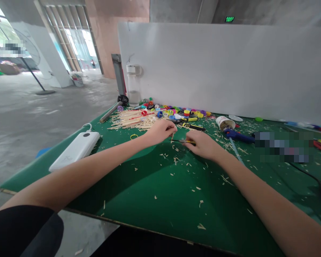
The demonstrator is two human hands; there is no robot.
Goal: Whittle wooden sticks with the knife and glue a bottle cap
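Observation:
My left hand (161, 132) is closed in a pinch on a short wooden stick (172, 135), held upright above the green table. Just to its right, my right hand (202, 143) grips a craft knife (189, 142) with a yellow and dark handle. The knife's thin blade points left and lies close to the stick's lower end; whether the two touch I cannot tell. Pale wood shavings (176, 160) are scattered beneath both hands. Behind the left hand lies a loose pile of wooden sticks (133, 119).
Coloured bottle caps (186, 113) and a yellow-black tool (194, 127) lie behind my hands. A white power bank (75, 151) is at left, a glass bottle (134, 87) at the back. To the right are a tipped paper cup (225, 123) and a blue glue gun (239, 136).

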